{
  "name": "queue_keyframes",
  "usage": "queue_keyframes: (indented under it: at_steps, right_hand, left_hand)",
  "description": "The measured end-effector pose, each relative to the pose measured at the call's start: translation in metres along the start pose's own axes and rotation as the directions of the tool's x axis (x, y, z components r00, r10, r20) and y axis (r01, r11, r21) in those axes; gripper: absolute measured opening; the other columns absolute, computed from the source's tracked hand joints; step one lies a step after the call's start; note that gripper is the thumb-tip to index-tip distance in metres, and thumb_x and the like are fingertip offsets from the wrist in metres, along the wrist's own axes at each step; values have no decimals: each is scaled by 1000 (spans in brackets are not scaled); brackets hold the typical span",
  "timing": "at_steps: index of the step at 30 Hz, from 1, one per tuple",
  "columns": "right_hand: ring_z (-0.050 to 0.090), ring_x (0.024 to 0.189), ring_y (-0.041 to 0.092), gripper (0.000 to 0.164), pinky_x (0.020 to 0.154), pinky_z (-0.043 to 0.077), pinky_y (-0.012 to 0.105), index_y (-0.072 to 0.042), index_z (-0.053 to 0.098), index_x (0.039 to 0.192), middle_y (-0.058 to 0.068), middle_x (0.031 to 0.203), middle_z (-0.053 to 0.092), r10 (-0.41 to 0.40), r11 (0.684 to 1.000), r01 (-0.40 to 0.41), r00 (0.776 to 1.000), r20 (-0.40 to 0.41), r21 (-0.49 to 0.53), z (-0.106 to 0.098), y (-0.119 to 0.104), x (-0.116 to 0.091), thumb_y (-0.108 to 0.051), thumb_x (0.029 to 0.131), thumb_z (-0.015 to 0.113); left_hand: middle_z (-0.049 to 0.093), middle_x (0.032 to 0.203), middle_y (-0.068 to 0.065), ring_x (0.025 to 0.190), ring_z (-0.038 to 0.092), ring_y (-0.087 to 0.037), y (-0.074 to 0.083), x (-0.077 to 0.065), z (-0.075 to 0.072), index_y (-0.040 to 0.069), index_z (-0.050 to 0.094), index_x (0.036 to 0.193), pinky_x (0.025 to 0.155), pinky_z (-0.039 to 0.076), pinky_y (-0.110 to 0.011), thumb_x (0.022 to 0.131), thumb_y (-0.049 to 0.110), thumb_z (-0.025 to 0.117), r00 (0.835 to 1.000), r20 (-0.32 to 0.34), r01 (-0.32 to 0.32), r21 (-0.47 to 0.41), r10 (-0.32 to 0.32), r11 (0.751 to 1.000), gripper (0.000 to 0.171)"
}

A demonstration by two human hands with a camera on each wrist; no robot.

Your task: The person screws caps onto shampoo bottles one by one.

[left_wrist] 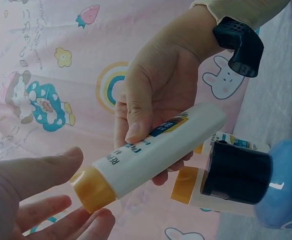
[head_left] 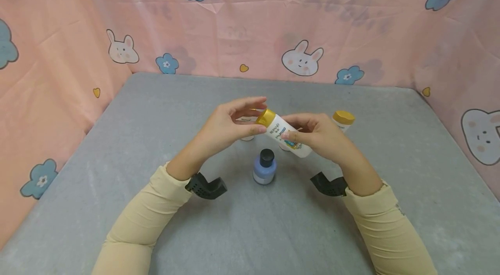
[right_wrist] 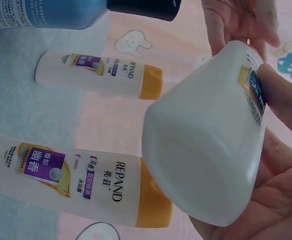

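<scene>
My right hand (head_left: 322, 136) holds a white bottle (head_left: 276, 129) tilted above the table, thumb on its labelled front and fingers behind. Its gold cap (head_left: 267, 117) points up and left. My left hand (head_left: 220, 123) is at that cap, fingers spread loosely, thumb on one side and fingertips on the other. From the left wrist view I cannot tell how firmly the left fingertips touch the cap (left_wrist: 93, 190). In the right wrist view the bottle's flat base (right_wrist: 196, 165) faces the camera.
A blue bottle (head_left: 264, 171) with a black cap stands on the grey table (head_left: 250, 231) below my hands. Other white bottles with gold caps stand behind: one by my right wrist (head_left: 343, 118), others partly hidden by the hands. Pink printed cloth (head_left: 250, 27) walls the table.
</scene>
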State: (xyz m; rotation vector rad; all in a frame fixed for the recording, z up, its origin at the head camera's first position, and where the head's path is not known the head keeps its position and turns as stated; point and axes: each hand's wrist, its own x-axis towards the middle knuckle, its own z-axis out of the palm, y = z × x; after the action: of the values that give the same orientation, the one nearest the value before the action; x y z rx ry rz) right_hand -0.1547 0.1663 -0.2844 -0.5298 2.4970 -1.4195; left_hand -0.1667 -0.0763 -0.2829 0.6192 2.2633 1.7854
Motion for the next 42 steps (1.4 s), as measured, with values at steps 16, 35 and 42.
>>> queue_keyframes:
  at_steps: [16,35,42]
  right_hand:
    - [65,92,19,36,76,56,32,-4,66,128,17,112,71,-8,1000,8,1000,9,4,0,-1,-1,-15,94,69]
    - [65,92,21,33,78,55,34,-6,68,125,14,112,71,-6,1000,6,1000,20,1,0,1,-1,-15,93,70]
    - [66,93,21,34,77,56,32,-6,68,126,15,113,71,11,1000,-11,1000,17,14,-2,-2,-2,-15,93,70]
  left_hand:
    - [70,120,-3,112,64,-16,-4,3,3,11,69,124,94,57,-29,87,11,77,1000,-7,-5,51,5,999,37]
    - [62,138,-3,125,62,-20,1,0,-3,10,63,133,103,52,-34,84,2,77,995,99,-24,-8,24,1000,51]
    - [60,140,2,130,58,-17,4,-3,-11,16,61,137,107,48,-29,83,7,80,997,64,-45,7,44,999,57]
